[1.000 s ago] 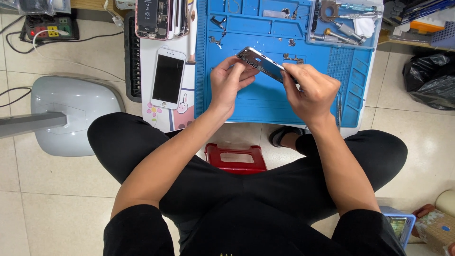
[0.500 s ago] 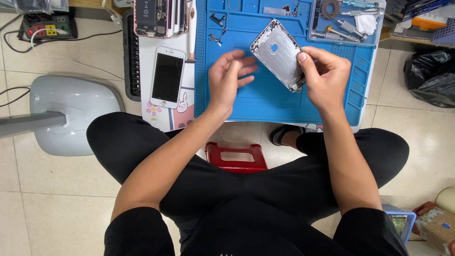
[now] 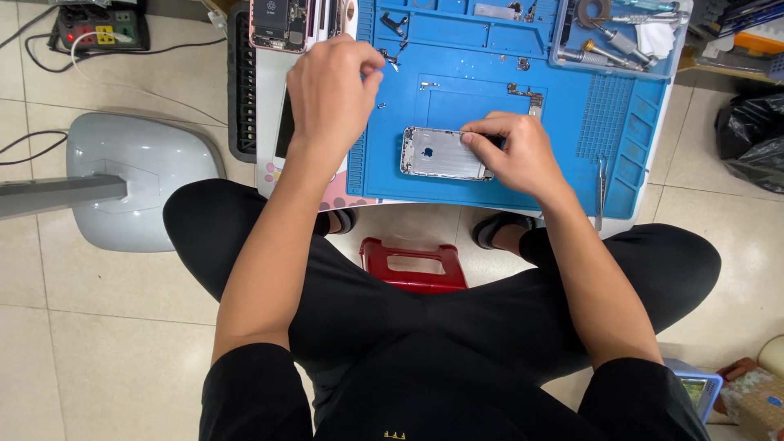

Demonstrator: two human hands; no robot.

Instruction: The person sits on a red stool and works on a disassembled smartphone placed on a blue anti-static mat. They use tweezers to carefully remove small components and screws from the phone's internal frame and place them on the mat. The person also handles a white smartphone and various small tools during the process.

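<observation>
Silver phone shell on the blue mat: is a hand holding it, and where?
The right hand pins the silver phone shell flat at its right end.

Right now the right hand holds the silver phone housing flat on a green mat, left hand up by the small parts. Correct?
Not quite: the mat is blue, not green. The head view shows the right hand pressing the silver phone housing flat on it, and the left hand up by the small parts.
</observation>
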